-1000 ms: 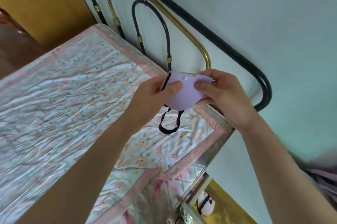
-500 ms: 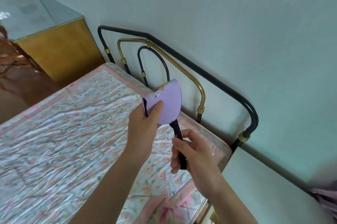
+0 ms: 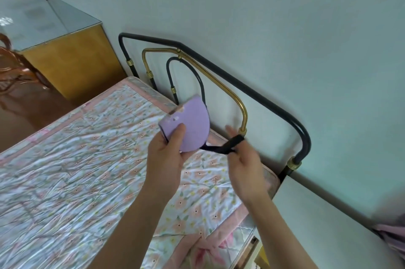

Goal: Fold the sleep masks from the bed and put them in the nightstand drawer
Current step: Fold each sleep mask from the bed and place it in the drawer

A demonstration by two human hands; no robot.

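Head view, left hand (image 3: pixel 163 160) pinching folded mask (image 3: pixel 192 124), right hand (image 3: pixel 245 165) gripping strap (image 3: pixel 228 147)

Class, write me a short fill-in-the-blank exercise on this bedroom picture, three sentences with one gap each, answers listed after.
1. The folded sleep mask held in the left hand is ____ in colour.
2. The right hand pulls the mask's ____ strap out to the side.
3. Both hands are raised above the bed's ____-patterned quilt.

Missing words: purple; black; floral

headboard (image 3: pixel 258 91) behind bed (image 3: pixel 76 170), cabinet (image 3: pixel 72 60) left
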